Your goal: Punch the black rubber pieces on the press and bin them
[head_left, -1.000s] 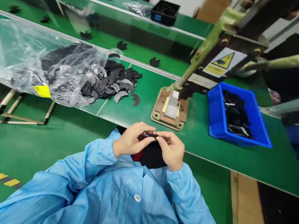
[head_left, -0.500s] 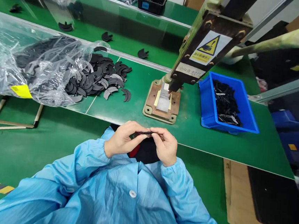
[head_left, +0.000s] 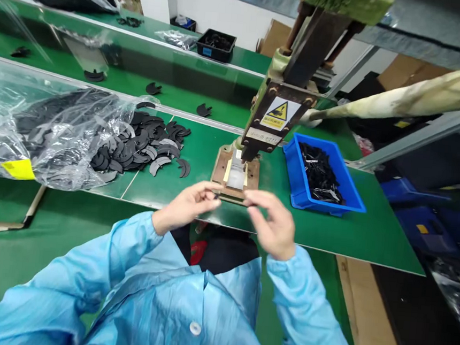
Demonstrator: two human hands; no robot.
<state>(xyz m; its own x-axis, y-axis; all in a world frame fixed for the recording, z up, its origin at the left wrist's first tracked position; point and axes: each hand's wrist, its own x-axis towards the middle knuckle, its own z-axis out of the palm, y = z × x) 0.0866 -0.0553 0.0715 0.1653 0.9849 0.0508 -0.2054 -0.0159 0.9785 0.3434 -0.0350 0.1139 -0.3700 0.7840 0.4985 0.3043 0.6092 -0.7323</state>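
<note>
Both hands raised toward the press base (head_left: pixel 235 177), left hand (head_left: pixel 186 207) grip pinching small dark part (head_left: pixel 215 196), right hand (head_left: pixel 276 225) grip now parted, empty

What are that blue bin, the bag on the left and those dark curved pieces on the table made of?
The blue bin looks like moulded plastic: even colour, slight sheen. The bag is thin clear plastic film, crinkled and glinting. The curved pieces are flat, matte dark grey, perhaps fibre sheet or rubber; the look leaves it open.

Left hand (head_left: pixel 187 206) and right hand (head_left: pixel 276 225) raised apart, fingers pinched.
</note>
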